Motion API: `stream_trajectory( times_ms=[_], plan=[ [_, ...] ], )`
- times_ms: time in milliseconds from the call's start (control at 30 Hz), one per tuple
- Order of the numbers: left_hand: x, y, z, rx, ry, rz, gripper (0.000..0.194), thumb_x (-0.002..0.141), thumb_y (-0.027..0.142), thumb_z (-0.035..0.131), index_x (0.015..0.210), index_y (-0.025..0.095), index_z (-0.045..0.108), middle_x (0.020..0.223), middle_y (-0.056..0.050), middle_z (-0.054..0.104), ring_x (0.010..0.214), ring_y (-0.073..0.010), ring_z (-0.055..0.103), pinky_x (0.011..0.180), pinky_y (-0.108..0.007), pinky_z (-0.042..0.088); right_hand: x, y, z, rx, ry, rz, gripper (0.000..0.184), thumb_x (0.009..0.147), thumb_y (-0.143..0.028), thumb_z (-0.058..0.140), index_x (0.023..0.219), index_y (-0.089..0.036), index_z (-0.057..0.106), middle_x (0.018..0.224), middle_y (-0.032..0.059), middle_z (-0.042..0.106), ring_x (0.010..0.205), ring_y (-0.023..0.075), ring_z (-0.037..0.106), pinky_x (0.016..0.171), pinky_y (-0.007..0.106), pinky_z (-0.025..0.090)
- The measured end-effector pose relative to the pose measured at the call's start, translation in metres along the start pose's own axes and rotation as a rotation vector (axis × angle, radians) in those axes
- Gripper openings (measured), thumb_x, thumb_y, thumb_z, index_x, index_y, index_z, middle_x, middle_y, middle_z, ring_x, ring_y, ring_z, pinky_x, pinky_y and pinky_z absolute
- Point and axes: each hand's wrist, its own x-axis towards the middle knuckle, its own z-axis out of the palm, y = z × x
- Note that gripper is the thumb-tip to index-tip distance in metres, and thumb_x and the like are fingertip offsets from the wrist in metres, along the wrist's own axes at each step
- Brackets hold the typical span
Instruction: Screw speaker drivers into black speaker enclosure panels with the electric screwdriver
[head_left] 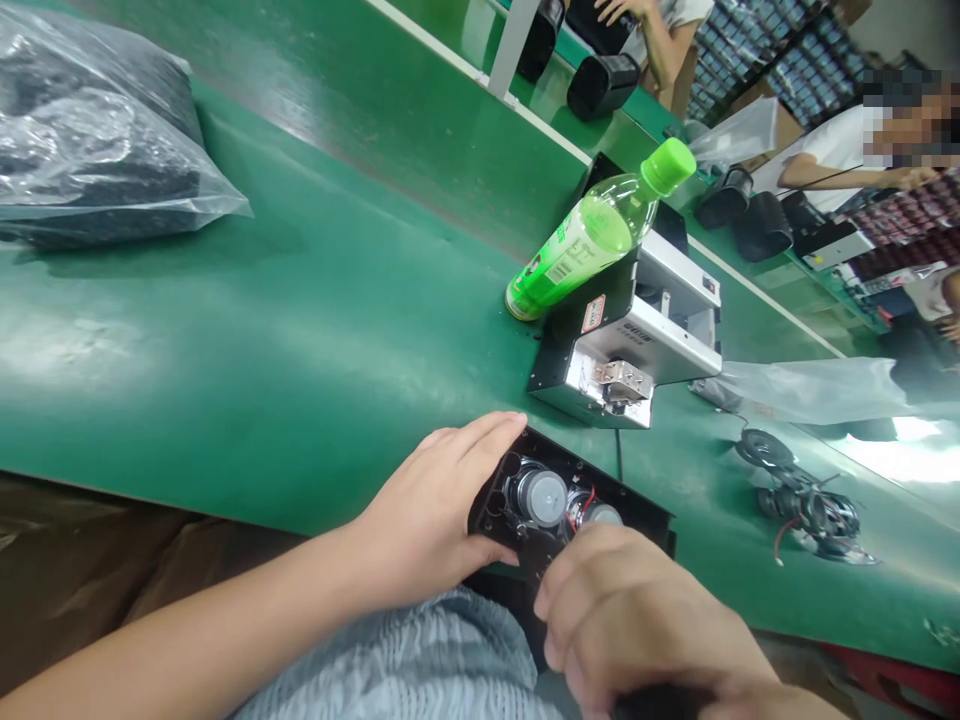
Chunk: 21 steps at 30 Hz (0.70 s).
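A black speaker housing (637, 510) lies tilted at the near edge of the green table, its inside facing up. Two round speaker drivers sit in it: a grey-capped driver (544, 497) and another driver (600, 513) with red wires beside it. My left hand (435, 500) grips the housing's left end, with fingers along the far wall and the thumb on the near side. In front of the housing, my right hand (637, 610) is closed around a black hand tool (538, 555), whose front end reaches over the near wall. My fingers hide most of the tool, so its exact kind is unclear.
Behind the housing stand a tape-dispenser-like machine (630, 340) and a green bottle (592, 235). A clear bag of black parts (97, 130) lies far left. Loose speakers with wires (810, 500) lie right. Co-workers sit across the table, near black housings (604, 85).
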Motion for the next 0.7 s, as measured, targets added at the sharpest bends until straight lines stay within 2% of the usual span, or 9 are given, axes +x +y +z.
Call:
stream_trajectory(
  times_ms=[67, 100, 167, 267, 367, 433, 533, 600, 700],
  plan=[
    [0.0, 0.001, 0.0, -0.002, 0.0, -0.002, 0.128, 0.076, 0.034, 0.097, 0.168, 0.035, 0.009, 0.171, -0.016, 0.043, 0.154, -0.0372, 0.048, 0.12, -0.059, 0.048, -0.003, 0.003, 0.006, 0.057, -0.046, -0.024, 0.041, 0.114, -0.047, 0.038, 0.09, -0.024, 0.063, 0.077, -0.0009, 0.076, 0.079, 0.0152, 0.078, 0.086, 0.03, 0.063],
    [-0.001, 0.001, 0.0, 0.0, -0.002, -0.008, 0.128, 0.075, 0.033, 0.098, 0.168, 0.035, 0.01, 0.171, -0.016, 0.043, 0.154, -0.037, 0.048, 0.12, -0.058, 0.048, -0.006, 0.005, 0.012, 0.072, 0.025, -0.053, 0.034, 0.113, -0.041, 0.04, 0.097, -0.024, 0.065, 0.079, -0.0003, 0.075, 0.079, 0.0162, 0.077, 0.084, 0.033, 0.062],
    [-0.002, 0.001, 0.0, 0.008, -0.008, -0.027, 0.129, 0.072, 0.033, 0.099, 0.168, 0.035, 0.012, 0.171, -0.016, 0.042, 0.154, -0.0367, 0.047, 0.12, -0.058, 0.048, -0.009, 0.007, 0.027, 0.059, 0.314, -0.138, 0.025, 0.11, -0.027, 0.043, 0.117, -0.029, 0.067, 0.079, -0.0012, 0.071, 0.073, 0.0172, 0.073, 0.079, 0.036, 0.06],
    [-0.003, 0.002, -0.001, 0.016, -0.021, -0.041, 0.128, 0.072, 0.035, 0.099, 0.167, 0.034, 0.013, 0.172, -0.016, 0.042, 0.155, -0.0366, 0.047, 0.121, -0.058, 0.047, -0.01, 0.008, 0.048, 0.03, 0.604, -0.222, 0.043, 0.104, -0.014, 0.05, 0.14, -0.034, 0.061, 0.077, -0.0023, 0.066, 0.065, 0.0184, 0.066, 0.072, 0.039, 0.057],
    [-0.001, 0.002, -0.003, 0.023, -0.032, -0.03, 0.125, 0.074, 0.034, 0.097, 0.167, 0.033, 0.013, 0.171, -0.017, 0.041, 0.156, -0.0369, 0.045, 0.12, -0.059, 0.047, -0.004, 0.008, 0.056, 0.11, 0.562, -0.185, 0.04, 0.103, -0.016, 0.055, 0.138, -0.033, 0.064, 0.078, -0.0003, 0.067, 0.066, 0.0195, 0.066, 0.07, 0.04, 0.056],
    [0.002, 0.004, -0.005, 0.034, -0.042, -0.025, 0.124, 0.074, 0.032, 0.096, 0.167, 0.031, 0.013, 0.171, -0.018, 0.041, 0.157, -0.0372, 0.043, 0.12, -0.059, 0.048, 0.001, 0.009, 0.056, 0.175, 0.602, -0.203, 0.029, 0.105, -0.035, 0.059, 0.132, -0.031, 0.069, 0.075, 0.0006, 0.067, 0.063, 0.0205, 0.065, 0.067, 0.04, 0.055],
    [0.006, 0.006, -0.009, 0.061, -0.073, -0.02, 0.127, 0.073, 0.029, 0.095, 0.168, 0.028, 0.012, 0.17, -0.02, 0.04, 0.156, -0.0372, 0.044, 0.12, -0.058, 0.048, 0.005, 0.011, 0.057, 0.223, 0.683, -0.23, 0.036, 0.1, -0.057, 0.066, 0.123, -0.03, 0.075, 0.069, -0.0004, 0.066, 0.057, 0.0204, 0.062, 0.062, 0.039, 0.054],
    [0.008, 0.008, -0.012, 0.081, -0.101, -0.011, 0.129, 0.071, 0.029, 0.096, 0.17, 0.025, 0.012, 0.17, -0.021, 0.04, 0.155, -0.0377, 0.044, 0.121, -0.058, 0.047, 0.005, 0.01, 0.058, 0.223, 0.7, -0.197, 0.022, 0.104, -0.041, 0.063, 0.121, -0.034, 0.076, 0.068, -0.0019, 0.067, 0.058, 0.0192, 0.062, 0.063, 0.037, 0.053],
    [0.013, 0.01, -0.017, 0.115, -0.145, 0.057, 0.127, 0.072, 0.029, 0.094, 0.171, 0.023, 0.014, 0.175, -0.023, 0.032, 0.16, -0.0397, 0.036, 0.125, -0.059, 0.042, 0.002, 0.009, 0.062, 0.213, 0.675, -0.149, 0.031, 0.109, -0.023, 0.048, 0.121, -0.036, 0.074, 0.072, -0.0019, 0.069, 0.064, 0.0196, 0.065, 0.067, 0.037, 0.055]
  ],
)
